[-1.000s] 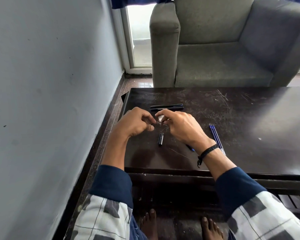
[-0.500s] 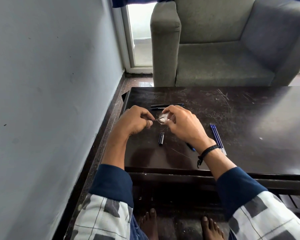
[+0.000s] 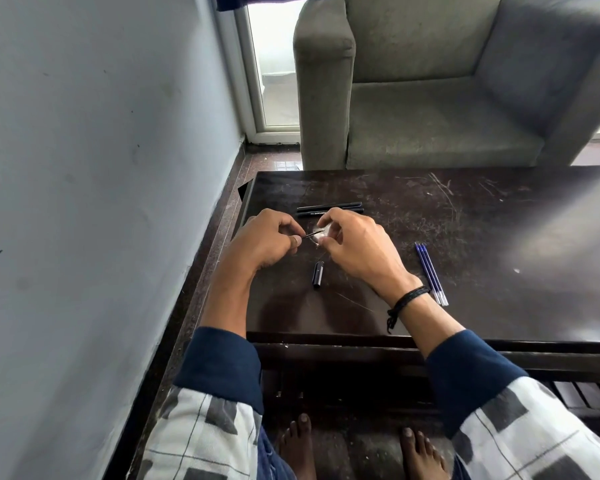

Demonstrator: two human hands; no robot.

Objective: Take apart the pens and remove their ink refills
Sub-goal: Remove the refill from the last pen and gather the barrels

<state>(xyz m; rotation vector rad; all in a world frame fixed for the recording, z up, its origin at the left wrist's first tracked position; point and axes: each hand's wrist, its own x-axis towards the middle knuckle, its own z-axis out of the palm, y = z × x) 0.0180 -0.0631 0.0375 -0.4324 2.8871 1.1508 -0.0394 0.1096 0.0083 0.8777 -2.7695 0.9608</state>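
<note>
One thin pen piece (image 3: pixel 313 233) is being held over the surface (image 3: pixel 499 220), your left fingers (image 3: pixel 295 241) and right fingers (image 3: pixel 336 220) pinching opposite ends.

Navy cuffs (image 3: pixel 222 365) on white-and-grey checked sleeves (image 3: pixel 201 434), black braided cord bracelet (image 3: pixel 409 297) — loose tail hanging — at the right wrist, bare feet (image 3: pixel 297 441)

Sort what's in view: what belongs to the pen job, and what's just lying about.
Belongs to the job: pen piece pinched between left hand and right hand; two black pens; loose black cap; blue refills.

Just there: armchair; wristband; table, only the work surface.
</note>
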